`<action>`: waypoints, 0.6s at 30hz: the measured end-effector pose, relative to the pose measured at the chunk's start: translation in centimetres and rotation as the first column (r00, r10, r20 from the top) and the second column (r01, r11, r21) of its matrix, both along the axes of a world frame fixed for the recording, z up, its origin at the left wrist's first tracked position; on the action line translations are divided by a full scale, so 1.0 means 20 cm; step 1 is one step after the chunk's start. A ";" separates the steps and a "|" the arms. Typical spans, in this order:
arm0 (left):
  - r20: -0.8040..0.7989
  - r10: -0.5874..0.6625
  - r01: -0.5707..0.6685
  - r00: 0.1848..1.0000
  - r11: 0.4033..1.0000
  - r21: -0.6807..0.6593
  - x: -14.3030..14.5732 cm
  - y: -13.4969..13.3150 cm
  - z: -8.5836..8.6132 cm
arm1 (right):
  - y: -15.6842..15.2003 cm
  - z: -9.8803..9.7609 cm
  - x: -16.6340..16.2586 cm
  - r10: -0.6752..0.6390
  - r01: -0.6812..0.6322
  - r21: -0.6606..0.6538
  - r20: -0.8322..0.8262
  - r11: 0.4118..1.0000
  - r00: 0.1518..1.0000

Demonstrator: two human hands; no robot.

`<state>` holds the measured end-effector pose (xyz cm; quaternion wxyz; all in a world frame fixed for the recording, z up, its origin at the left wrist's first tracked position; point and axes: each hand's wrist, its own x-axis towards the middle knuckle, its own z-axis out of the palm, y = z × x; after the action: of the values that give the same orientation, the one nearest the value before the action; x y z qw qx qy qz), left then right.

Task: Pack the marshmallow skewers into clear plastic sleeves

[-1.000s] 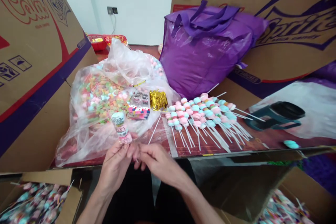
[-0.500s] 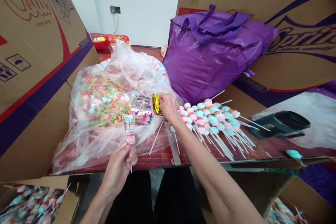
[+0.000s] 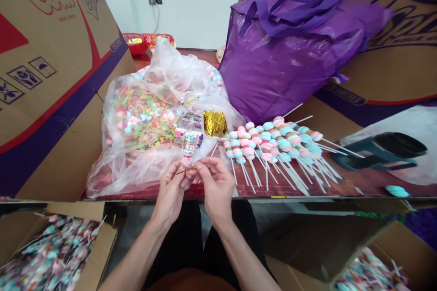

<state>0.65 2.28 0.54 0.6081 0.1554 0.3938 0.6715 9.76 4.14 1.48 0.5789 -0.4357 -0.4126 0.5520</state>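
My left hand (image 3: pixel 171 187) holds a wrapped marshmallow skewer (image 3: pixel 188 148) upright by the neck of its clear printed sleeve. My right hand (image 3: pixel 214 181) pinches a thin gold twist tie (image 3: pixel 185 170) that lies across the base of that sleeve, between both hands. A bundle of gold twist ties (image 3: pixel 215 123) lies on the table just beyond. To the right a row of bare pink, blue and white marshmallow skewers (image 3: pixel 273 143) fans out with the sticks pointing toward me.
A clear plastic bag of coloured candy (image 3: pixel 143 118) fills the table's left. A purple bag (image 3: pixel 293 45) stands behind the skewers. A teal tool (image 3: pixel 378 150) lies at the right. Cardboard walls flank both sides. Boxes of wrapped skewers (image 3: pixel 51 250) sit below.
My right hand reached out to the gold twist tie bundle, then came back to my left hand with one tie. The wrapped skewer stayed in my left hand.
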 end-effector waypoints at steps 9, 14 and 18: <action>-0.104 0.008 -0.008 0.995 1.000 0.003 0.08 -0.08 -0.01 | -0.09 -0.08 0.04 0.001 0.005 -0.050 0.130 0.999 0.992; -0.177 -0.015 0.026 0.984 0.998 0.060 0.08 -0.10 -0.02 | -0.09 -0.07 0.06 0.041 -0.033 -0.090 0.090 0.995 0.995; -0.116 -0.019 0.023 0.993 0.999 0.028 0.07 -0.09 -0.02 | -0.10 -0.08 0.07 0.115 -0.113 -0.109 0.013 0.988 0.993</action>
<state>2.01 0.56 0.18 0.5890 0.2068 0.4169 0.6607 11.12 2.18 -0.14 0.5180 -0.4476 -0.4118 0.6015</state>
